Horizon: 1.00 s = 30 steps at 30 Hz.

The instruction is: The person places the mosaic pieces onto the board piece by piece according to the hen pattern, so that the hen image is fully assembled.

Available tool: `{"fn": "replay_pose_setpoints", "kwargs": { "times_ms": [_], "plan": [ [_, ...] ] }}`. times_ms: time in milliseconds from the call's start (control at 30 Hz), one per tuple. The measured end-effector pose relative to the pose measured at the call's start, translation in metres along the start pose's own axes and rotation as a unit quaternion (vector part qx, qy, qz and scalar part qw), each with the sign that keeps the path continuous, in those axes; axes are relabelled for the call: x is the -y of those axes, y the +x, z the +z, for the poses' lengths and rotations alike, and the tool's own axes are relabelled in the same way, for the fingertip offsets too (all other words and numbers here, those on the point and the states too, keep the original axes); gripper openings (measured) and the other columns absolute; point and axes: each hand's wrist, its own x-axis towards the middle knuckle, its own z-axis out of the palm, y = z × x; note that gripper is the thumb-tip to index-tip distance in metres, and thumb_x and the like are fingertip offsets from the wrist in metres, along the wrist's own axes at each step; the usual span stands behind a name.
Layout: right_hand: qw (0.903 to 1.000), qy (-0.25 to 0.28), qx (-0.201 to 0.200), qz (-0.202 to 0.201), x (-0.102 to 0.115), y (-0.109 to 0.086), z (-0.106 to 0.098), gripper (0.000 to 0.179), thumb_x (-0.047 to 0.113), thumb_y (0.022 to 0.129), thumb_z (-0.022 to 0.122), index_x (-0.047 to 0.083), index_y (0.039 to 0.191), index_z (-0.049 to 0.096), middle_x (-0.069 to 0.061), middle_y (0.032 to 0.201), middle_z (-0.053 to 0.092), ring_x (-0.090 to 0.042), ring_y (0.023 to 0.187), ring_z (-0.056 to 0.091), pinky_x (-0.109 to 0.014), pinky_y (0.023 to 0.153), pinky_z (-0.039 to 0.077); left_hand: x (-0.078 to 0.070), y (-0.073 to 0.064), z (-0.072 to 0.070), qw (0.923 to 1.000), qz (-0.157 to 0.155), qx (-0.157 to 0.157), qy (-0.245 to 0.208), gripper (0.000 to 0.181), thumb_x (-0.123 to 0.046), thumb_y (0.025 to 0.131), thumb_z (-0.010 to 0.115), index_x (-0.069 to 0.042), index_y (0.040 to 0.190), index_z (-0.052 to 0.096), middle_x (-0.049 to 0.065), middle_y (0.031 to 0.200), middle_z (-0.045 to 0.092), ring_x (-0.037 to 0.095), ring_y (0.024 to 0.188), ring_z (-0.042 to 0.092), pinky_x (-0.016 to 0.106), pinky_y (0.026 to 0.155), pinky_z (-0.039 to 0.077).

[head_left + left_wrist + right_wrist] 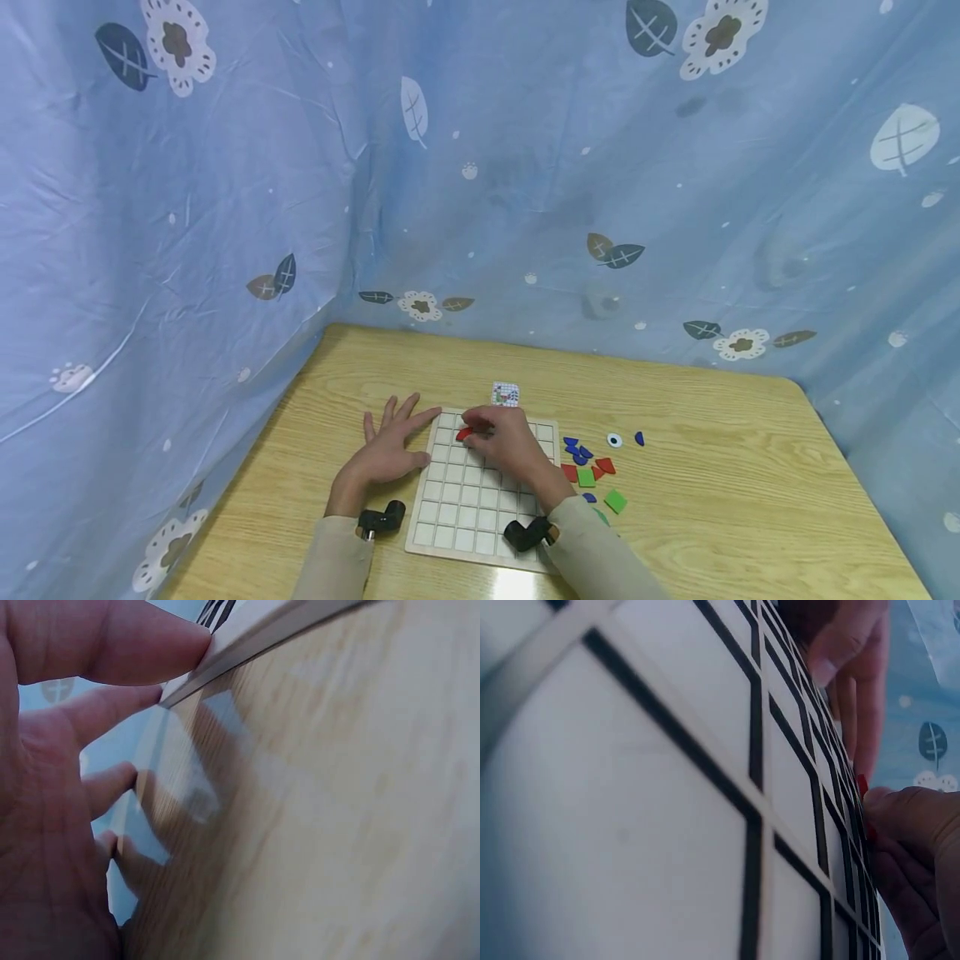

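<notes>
A wooden grid board (452, 493) with white square cells lies on the table. My left hand (381, 457) spreads its fingers along the board's left side; in the left wrist view the thumb (142, 645) and a fingertip touch the board's edge. Over the upper cells, my right hand (512, 443) pinches a small red piece (464, 433) between thumb and fingers. From the right wrist view, this red piece (863, 784) sits close against the grid, its exact shape partly hidden by the thumb (900, 810).
Right of the board lie several blue pieces (580, 459), red pieces (605, 466), green squares (616, 501) and a white disc with a dark centre (614, 440). A small patterned card (506, 394) lies beyond the board. A blue curtain (480, 208) hangs behind the table (712, 500).
</notes>
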Motion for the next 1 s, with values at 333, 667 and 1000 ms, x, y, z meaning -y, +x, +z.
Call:
{"fn": "replay_pose_setpoints", "kwargs": {
  "times_ms": [333, 667, 1000],
  "plan": [
    [0.9987, -0.046, 0.015, -0.018, 0.0042, 0.0008, 0.0025, 0.033, 0.009, 0.095, 0.084, 0.007, 0.128, 0.08, -0.006, 0.124, 0.082, -0.019, 0.111, 0.08, -0.035, 0.094, 0.066, -0.0022, -0.0005, -0.0002, 1.0, -0.003, -0.001, -0.003, 0.08, -0.013, 0.09, 0.073, -0.02, 0.167, 0.05, 0.021, 0.184, 0.014, 0.052, 0.168, -0.012, 0.079, 0.121, -0.024],
    [0.9987, -0.039, 0.028, -0.016, 0.0054, 0.0025, 0.0065, 0.034, 0.009, 0.095, 0.084, 0.007, 0.129, 0.08, -0.005, 0.124, 0.082, -0.017, 0.113, 0.079, -0.034, 0.096, 0.065, -0.0016, 0.0003, 0.0007, 1.0, -0.004, -0.003, -0.007, 0.08, -0.012, 0.09, 0.074, -0.021, 0.166, 0.051, 0.02, 0.184, 0.014, 0.051, 0.168, -0.012, 0.079, 0.122, -0.024],
    [0.9978, -0.058, 0.027, -0.014, 0.0078, 0.0016, 0.0075, 0.033, 0.007, 0.096, 0.083, 0.008, 0.128, 0.08, -0.004, 0.124, 0.082, -0.016, 0.113, 0.079, -0.035, 0.097, 0.065, -0.0013, -0.0001, 0.0005, 1.0, -0.006, -0.004, -0.006, 0.08, -0.012, 0.09, 0.075, -0.021, 0.166, 0.051, 0.02, 0.184, 0.014, 0.052, 0.168, -0.012, 0.079, 0.121, -0.025]
  ]
}}
